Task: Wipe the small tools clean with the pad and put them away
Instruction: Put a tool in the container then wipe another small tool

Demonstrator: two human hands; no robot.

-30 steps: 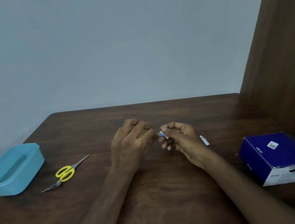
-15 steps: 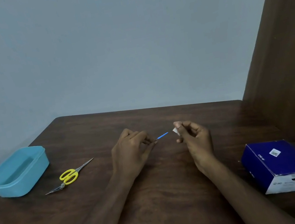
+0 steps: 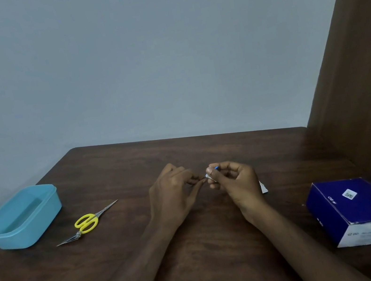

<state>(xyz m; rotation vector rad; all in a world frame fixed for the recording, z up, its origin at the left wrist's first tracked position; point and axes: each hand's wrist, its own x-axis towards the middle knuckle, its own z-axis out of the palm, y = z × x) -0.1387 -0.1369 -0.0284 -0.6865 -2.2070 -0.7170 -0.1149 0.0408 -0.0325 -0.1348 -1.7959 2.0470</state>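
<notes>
Both hands [image 3: 208, 182] on blue-tipped tool [image 3: 216, 168], pad [image 3: 211, 177].

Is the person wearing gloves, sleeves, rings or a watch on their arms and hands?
No. Both the left hand and the right hand are bare, with no gloves, and no rings show. Both forearms are bare too, as far as the picture's bottom edge: no sleeves, watch or bracelet are visible.

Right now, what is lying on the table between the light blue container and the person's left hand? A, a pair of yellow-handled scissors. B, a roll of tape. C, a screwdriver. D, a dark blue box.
A: the yellow-handled scissors lie on the table between the light blue container and the left hand; the dark blue box sits far off on the right.
</notes>
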